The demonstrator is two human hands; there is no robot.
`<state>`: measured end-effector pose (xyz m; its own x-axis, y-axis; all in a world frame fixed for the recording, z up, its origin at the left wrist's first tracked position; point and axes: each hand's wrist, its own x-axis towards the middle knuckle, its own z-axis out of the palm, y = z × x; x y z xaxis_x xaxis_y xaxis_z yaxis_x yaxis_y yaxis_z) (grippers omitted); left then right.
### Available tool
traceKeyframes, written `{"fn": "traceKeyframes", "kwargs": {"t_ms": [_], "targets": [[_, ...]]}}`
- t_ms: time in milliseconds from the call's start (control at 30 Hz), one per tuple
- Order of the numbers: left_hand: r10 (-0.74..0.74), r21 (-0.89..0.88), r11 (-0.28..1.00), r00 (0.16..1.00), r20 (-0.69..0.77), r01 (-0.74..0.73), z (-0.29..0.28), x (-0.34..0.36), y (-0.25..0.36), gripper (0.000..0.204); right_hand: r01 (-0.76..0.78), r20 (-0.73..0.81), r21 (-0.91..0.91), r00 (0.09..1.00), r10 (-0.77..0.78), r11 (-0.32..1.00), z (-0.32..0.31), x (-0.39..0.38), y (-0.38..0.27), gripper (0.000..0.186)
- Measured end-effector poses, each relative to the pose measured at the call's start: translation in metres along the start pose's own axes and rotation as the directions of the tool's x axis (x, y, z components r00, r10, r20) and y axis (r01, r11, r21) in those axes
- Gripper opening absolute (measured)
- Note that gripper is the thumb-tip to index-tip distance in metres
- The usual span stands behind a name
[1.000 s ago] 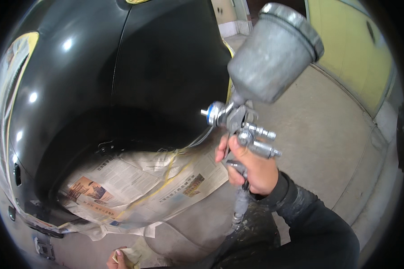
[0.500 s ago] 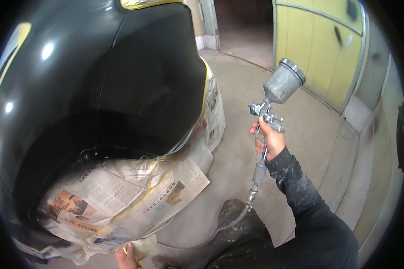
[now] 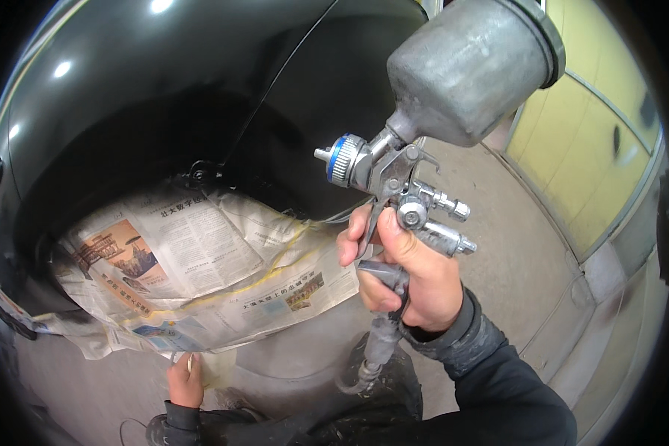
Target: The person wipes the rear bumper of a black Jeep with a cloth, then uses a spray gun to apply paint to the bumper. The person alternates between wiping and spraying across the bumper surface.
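My right hand [image 3: 427, 279] is wrapped round the grip of a metal spray gun [image 3: 394, 175], its fingers at the trigger. The gun's grey paint cup [image 3: 472, 70] sits on top, tilted to the right, and its blue-ringed nozzle points left. A hose runs down from the handle. Low on the left, my left hand [image 3: 186, 383] pinches a pale yellowish sheet [image 3: 217, 368], paper or cloth, below the masking. Glossy black car bodywork [image 3: 126, 82] curves across the left, with newspaper masking [image 3: 208, 245] taped inside its wheel arch.
Yellow doors [image 3: 587, 134] with grey frames stand at the right, beside a pale wall [image 3: 617, 327]. The concrete floor [image 3: 490, 245] stretches between car and wall, and a thin cable lies along it. My dark trouser legs show at the bottom.
The spray gun in my right hand has come up, left and much closer, now covering part of the bodywork. My left hand has shifted slightly left and up, still with the pale sheet.
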<state>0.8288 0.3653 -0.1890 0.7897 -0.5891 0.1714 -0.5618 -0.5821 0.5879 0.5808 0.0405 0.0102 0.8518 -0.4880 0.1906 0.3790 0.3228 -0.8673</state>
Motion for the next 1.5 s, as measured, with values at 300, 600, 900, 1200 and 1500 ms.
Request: {"fn": "traceKeyframes", "kwargs": {"t_ms": [300, 600, 900, 1200, 1500], "targets": [[0.124, -0.021, 0.992, 0.988, -0.090, -0.126, -0.006, -0.018, -0.002, 0.019, -0.055, -0.460, 0.240, 0.872, 0.164, 0.969, -0.080, -0.037, 0.089, 0.031], [0.168, 0.159, 0.977, 0.975, -0.144, -0.145, -0.006, -0.034, -0.034, 0.028, -0.010, -0.671, 0.159, 0.732, 0.115, 0.987, -0.111, -0.049, 0.075, 0.028], [0.603, 0.150, 0.783, 0.679, -0.419, -0.603, -0.081, -0.004, 0.128, 0.019, 0.076, 0.009, -0.140, 0.997, -0.075, 0.987, -0.046, -0.008, -0.049, 0.030], [0.998, 0.344, -0.025, -0.044, -0.047, -0.939, -0.153, -0.030, 0.373, 0.023, 0.210, -0.331, -0.218, 0.903, -0.275, 0.953, -0.154, -0.024, -0.108, 0.031], [0.945, 0.225, -0.153, -0.209, -0.251, -0.962, -0.104, -0.057, 0.396, 0.017, 0.228, -0.409, -0.226, 0.860, -0.305, 0.947, -0.179, -0.038, -0.128, 0.029]]}}
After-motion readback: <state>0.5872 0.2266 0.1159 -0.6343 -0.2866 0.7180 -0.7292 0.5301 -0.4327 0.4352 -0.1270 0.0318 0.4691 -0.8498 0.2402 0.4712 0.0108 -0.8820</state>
